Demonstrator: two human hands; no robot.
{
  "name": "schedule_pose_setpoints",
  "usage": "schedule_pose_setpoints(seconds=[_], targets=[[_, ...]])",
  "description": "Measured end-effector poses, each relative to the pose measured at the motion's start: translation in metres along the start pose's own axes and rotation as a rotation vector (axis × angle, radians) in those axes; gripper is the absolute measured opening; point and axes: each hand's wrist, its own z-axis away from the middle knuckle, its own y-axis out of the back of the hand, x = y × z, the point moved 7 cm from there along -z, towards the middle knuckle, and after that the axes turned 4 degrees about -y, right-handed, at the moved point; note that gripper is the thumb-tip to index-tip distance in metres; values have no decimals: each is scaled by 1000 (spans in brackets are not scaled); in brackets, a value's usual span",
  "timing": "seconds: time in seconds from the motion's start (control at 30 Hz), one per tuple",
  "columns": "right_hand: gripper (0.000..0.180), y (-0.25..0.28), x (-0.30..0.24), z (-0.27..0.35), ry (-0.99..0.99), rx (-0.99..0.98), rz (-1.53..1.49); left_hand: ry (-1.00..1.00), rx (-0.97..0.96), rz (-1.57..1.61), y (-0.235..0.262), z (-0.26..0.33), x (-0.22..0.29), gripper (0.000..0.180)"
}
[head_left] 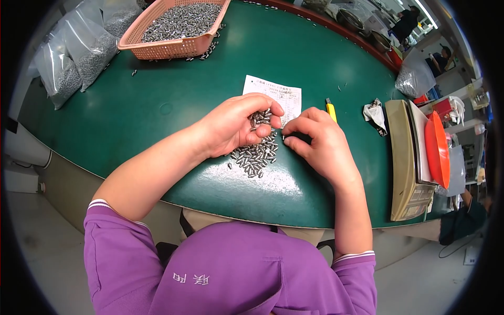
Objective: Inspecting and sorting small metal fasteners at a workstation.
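My left hand (233,123) is cupped palm up, its fingers curled round a handful of small shiny metal parts (261,118). Just below it, a loose pile of the same short, rod-like parts (255,157) lies on the green table (142,126). To the right of the pile is my right hand (320,139), thumb and forefinger closed in a pinch. One small metal part (283,137) shows at those fingertips. Behind both hands lies a printed paper slip (291,97), partly covered by my left hand.
A pink plastic basket (173,50) full of metal parts stands far left, beside clear bags (89,52) of them. A yellow-handled cutter (331,110) and a crumpled wrapper (375,114) lie right. Beyond is a scale (404,157) with a red tray (437,149). People (407,23) appear far right.
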Motion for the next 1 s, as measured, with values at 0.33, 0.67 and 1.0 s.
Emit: schedule_pose_setpoints(seconds=[0.33, 0.67, 1.0], targets=[[10, 0, -9, 0, 57, 41, 4, -7, -8, -8, 0, 0, 0, 15], [14, 4, -14, 2, 138, 64, 185, -12, -62, 8, -1, -2, 0, 15], [13, 24, -3, 12, 19, 40, 447, -8, -55, 17, 1, -1, 0, 15]])
